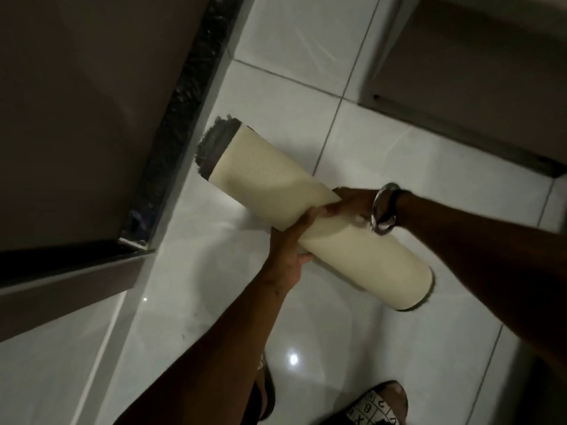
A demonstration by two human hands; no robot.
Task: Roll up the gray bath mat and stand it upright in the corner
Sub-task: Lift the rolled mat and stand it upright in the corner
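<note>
The bath mat (pixel 276 185) is rolled into a thick tube, its cream backing outward and gray pile showing at the far upper-left end. It hangs tilted above the white tiled floor, held in the air. My left hand (pixel 291 250) grips the roll's middle from below. My right hand (pixel 352 207), a silver bangle on its wrist, clasps the roll from above at the same spot. The near end of the roll points lower right.
A dark door and frame (pixel 92 133) with a speckled dark strip stands at the left, meeting the floor by a pale threshold. A brown cabinet base (pixel 475 72) sits at the upper right. My sandalled feet (pixel 380 406) are at the bottom.
</note>
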